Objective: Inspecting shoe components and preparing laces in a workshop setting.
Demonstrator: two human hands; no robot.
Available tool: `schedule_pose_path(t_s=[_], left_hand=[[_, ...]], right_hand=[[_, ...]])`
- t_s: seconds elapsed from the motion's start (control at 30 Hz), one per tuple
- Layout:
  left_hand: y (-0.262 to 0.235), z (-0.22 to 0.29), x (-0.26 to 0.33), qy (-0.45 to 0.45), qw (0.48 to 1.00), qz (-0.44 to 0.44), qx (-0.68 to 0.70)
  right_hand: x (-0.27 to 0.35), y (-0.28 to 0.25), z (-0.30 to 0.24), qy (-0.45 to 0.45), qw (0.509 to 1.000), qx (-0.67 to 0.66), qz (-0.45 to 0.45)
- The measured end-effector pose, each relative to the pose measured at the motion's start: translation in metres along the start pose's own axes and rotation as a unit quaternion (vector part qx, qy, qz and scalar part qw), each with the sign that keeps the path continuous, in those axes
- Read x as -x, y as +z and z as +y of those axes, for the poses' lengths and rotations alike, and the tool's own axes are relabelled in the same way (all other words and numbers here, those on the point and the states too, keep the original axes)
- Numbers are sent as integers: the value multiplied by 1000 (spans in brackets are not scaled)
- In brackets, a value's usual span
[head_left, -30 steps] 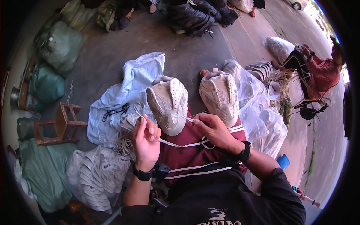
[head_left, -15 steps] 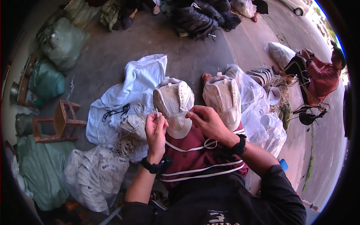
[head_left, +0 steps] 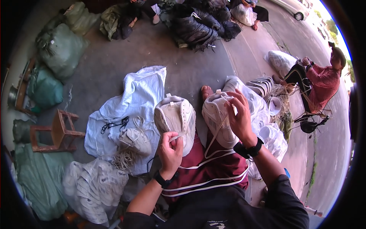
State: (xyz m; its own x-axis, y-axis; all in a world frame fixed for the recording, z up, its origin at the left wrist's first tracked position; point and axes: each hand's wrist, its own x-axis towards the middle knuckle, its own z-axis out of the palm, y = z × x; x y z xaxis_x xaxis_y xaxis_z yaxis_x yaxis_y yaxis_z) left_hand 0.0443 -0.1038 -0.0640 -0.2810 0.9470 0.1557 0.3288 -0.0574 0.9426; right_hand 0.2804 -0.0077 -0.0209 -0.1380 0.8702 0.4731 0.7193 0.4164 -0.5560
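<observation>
On the person's lap, across the maroon shorts [head_left: 206, 171], rest two pale sneakers. The left sneaker [head_left: 176, 120] lies at 12 o'clock from the left hand [head_left: 170, 150], whose fingers are pinched on a white lace [head_left: 213, 139] end at the heel. The right sneaker [head_left: 218, 116] sits just beside it at 3 o'clock; the right hand [head_left: 241, 118] presses on its upper, fingers closed around another run of the lace near the eyelets. The lace droops in loose loops over the thighs. Judged from appearance, the shoes are light with a soft upper and a firm sole; support is best taken at the sole or heel. The lace is limp and thin, likely to slip, so grip it near the tip. At 9 o'clock, a white sack [head_left: 126, 103] carries a third sneaker [head_left: 135, 140] and a dark cord [head_left: 113, 124].
</observation>
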Motion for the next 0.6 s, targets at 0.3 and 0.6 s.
schedule_pose_path(t_s=[0.3,0.6], left_hand=[[8,-4,-8,6,1000,-8,-25],[18,-5,-17,14,999,-35,-20]], right_hand=[[21,20,20,25,999,-46,-4],[30,11,21,69,997,-33,0]])
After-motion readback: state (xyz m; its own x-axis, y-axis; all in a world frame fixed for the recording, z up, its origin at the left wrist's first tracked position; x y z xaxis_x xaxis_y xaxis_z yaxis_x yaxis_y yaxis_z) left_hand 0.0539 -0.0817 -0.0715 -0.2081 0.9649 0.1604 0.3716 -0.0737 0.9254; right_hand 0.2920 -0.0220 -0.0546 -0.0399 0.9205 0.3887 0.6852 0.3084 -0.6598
